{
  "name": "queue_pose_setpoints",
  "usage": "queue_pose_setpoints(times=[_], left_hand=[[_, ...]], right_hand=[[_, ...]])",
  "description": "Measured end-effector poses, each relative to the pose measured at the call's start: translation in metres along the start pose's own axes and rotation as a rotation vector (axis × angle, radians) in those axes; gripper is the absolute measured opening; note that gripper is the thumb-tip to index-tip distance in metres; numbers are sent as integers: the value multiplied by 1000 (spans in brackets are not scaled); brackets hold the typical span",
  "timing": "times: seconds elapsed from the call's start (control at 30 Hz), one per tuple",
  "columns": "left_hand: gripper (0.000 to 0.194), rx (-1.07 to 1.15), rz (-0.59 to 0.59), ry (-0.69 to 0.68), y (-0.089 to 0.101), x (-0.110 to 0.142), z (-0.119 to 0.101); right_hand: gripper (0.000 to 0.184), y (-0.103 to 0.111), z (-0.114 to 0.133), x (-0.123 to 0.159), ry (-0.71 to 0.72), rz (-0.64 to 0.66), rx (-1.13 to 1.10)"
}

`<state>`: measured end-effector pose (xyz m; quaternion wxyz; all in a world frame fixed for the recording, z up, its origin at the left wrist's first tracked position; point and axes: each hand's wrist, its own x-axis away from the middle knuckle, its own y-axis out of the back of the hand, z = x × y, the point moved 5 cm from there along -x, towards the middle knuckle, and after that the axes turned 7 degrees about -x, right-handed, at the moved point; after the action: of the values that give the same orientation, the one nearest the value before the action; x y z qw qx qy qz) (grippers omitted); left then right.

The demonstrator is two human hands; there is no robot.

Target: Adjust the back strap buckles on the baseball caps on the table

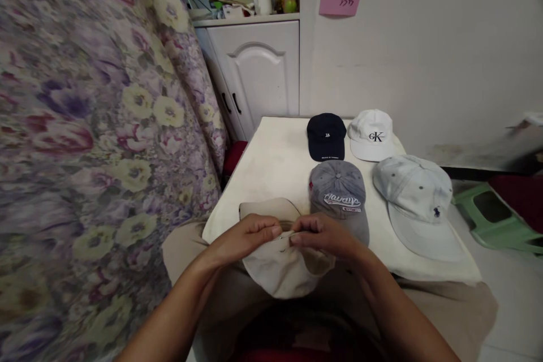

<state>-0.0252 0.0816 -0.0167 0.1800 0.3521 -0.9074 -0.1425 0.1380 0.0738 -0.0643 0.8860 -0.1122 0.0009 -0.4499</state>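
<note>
A beige baseball cap is between my hands at the near edge of the table, its brim pointing away from me and its crown toward my lap. My left hand pinches the cap's fabric near the middle with thumb and fingers. Close beside it, my right hand grips the same cap with bent fingers. Small dark marks show on the fabric between the two hands. Just beyond my right hand lies a grey cap with white lettering, partly covered by that hand.
On the cream-covered table also lie a navy cap, a white cap and a pale blue cap. A floral curtain hangs at left, a white cabinet stands behind, and a green stool is at right.
</note>
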Motion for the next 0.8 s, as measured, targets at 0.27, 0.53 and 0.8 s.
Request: queue_pose_setpoints(times=[0.27, 0.53, 0.8], left_hand=[[26, -27, -118, 62, -5, 19, 8], [25, 124, -73, 78, 4, 17, 19], [24, 158, -88, 79, 6, 19, 19]], right_hand=[[25, 3, -6, -1, -15, -18, -47], [23, 7, 0, 2, -14, 56, 44], [25, 9, -5, -2, -51, 95, -56]])
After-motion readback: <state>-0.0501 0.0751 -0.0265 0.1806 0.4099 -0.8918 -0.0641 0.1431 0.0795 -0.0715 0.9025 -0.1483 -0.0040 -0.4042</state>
